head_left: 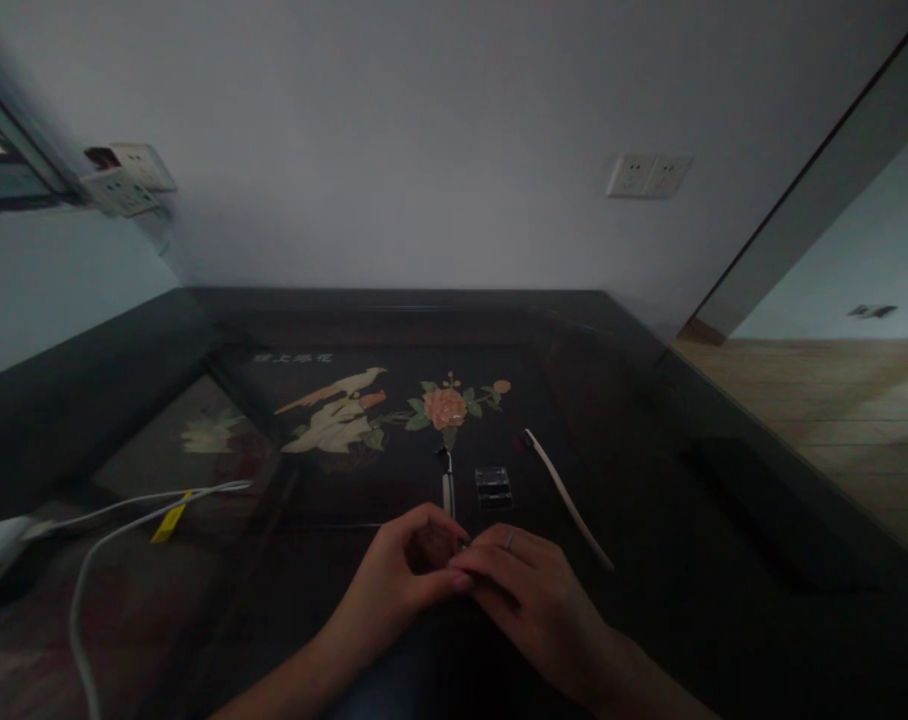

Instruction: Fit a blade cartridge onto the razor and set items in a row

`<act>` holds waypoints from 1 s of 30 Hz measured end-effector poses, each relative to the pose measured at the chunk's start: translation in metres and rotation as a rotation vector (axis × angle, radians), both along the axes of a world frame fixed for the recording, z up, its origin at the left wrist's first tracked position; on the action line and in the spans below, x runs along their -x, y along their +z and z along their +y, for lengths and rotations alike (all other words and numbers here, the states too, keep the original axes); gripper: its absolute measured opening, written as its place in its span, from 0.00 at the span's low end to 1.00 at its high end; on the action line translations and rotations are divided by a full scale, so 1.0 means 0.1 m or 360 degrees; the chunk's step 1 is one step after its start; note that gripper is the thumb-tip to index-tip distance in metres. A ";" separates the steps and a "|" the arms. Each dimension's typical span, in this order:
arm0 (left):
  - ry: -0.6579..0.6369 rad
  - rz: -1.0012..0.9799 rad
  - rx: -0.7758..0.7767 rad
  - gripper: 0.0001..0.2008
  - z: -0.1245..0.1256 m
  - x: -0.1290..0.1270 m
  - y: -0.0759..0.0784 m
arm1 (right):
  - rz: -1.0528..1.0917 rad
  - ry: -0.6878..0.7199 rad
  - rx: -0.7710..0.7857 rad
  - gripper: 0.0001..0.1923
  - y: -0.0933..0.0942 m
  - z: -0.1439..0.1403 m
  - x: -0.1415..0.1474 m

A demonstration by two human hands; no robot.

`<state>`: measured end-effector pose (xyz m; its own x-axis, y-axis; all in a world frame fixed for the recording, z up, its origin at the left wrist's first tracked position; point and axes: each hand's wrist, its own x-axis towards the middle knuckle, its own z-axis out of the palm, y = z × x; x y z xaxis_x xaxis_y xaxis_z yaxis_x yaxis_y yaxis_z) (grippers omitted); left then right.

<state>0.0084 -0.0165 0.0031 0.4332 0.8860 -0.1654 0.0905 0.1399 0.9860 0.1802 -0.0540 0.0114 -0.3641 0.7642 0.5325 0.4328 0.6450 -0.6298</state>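
My left hand (pixel 405 565) and my right hand (pixel 536 590) meet just above the dark table, fingertips pinched together. Between them is something tiny that their fingers mostly cover, so its kind cannot be made out. A ring sits on a finger of the right hand. Just beyond the fingers lies a slim white-handled tool (pixel 447 490) with a thin, dark bent tip. To its right is a small clear plastic case (pixel 494 488) with dark contents or see-through compartments. Farther right, a long, slightly curved white stick (pixel 570 500) with a dark head, toothbrush-like, lies at a slant.
The glossy dark table (pixel 611 380) bears a bird-and-flower picture (pixel 445 408). On the left are a white cable (pixel 86 570) with a yellow tag (pixel 170 520) and a white adapter (pixel 0 550). A dark flat object (pixel 776 510) lies right. Wall sockets (pixel 649 176) are behind.
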 end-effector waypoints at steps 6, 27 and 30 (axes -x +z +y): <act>-0.0016 -0.0075 0.0078 0.13 0.03 0.02 0.02 | 0.0370 -0.0123 0.0278 0.05 0.03 0.03 -0.06; 0.0027 0.0331 -0.0422 0.07 0.01 0.07 0.04 | 0.0388 -0.0316 0.1070 0.03 0.10 0.10 -0.11; -0.0016 0.0421 -0.0628 0.06 0.01 0.08 0.01 | 0.0304 -0.0337 0.1030 0.02 0.12 0.10 -0.12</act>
